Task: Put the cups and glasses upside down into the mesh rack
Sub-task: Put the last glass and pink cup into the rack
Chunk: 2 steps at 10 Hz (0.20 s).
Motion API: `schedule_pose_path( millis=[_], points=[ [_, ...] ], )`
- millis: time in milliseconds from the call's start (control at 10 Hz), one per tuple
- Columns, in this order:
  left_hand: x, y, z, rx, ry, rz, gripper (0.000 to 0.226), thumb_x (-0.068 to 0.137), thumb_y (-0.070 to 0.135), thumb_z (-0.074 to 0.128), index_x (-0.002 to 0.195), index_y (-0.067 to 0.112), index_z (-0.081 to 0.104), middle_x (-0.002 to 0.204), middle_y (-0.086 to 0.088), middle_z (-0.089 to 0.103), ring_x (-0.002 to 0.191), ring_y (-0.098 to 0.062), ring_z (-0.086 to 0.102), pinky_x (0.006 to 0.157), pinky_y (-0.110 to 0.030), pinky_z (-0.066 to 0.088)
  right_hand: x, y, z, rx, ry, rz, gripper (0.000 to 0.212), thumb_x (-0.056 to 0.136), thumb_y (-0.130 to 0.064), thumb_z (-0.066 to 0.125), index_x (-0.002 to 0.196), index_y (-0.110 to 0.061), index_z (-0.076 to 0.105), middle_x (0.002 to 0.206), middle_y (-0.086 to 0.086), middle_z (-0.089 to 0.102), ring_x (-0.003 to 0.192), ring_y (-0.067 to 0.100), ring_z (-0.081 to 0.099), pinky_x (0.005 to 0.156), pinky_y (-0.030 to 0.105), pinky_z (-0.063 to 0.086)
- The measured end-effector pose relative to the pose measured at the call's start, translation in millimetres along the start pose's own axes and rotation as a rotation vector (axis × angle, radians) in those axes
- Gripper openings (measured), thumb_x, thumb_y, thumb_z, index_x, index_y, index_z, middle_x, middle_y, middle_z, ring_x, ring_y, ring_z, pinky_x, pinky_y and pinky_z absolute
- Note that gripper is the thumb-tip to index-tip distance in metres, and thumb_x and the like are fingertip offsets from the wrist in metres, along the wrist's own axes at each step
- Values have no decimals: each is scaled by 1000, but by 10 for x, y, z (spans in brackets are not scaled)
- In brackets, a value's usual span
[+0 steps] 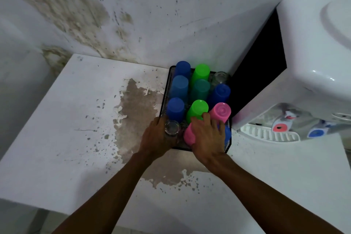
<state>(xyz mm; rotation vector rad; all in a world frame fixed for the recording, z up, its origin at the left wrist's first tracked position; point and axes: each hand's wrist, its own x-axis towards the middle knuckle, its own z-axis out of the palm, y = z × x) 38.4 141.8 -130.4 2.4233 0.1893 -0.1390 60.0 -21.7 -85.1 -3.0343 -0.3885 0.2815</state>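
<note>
A black mesh rack (pixel 167 89) stands on the white table against the wall. Several plastic cups stand upside down in it: blue, green, teal and a pink cup (pixel 221 111) at the right. A clear glass (pixel 220 78) sits inverted in the far right corner. My left hand (pixel 157 138) is wrapped around another clear glass (pixel 171 128) at the rack's near left corner. My right hand (pixel 207 135) covers a pink cup (pixel 190 135) in the near row, and a blue cup (pixel 227 135) peeks out to its right.
A white water dispenser (pixel 303 62) with red and blue taps and a drip tray (pixel 269 135) stands close to the rack's right side. The table's white surface (pixel 76 119) has peeled, stained patches left of the rack. The stained wall rises right behind.
</note>
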Motion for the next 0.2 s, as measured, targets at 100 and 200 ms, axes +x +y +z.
schedule_pose_path(
  millis=[100,200],
  points=[
    [-13,-16,4,83,3,16,81,62,64,68,127,22,42,120,-3,56,109,-17,52,87,-27,47,-70,32,-44,3,68,4,76,60,-29,82,128,-26,48,135,12,45,126,37,42,108,57,32],
    [-54,88,-44,99,94,2,89,57,73,62,127,22,42,121,-3,56,110,-19,52,87,-38,52,-93,113,-138,4,171,-37,74,57,-46,80,122,-23,53,126,15,52,120,37,49,103,59,37]
  ],
)
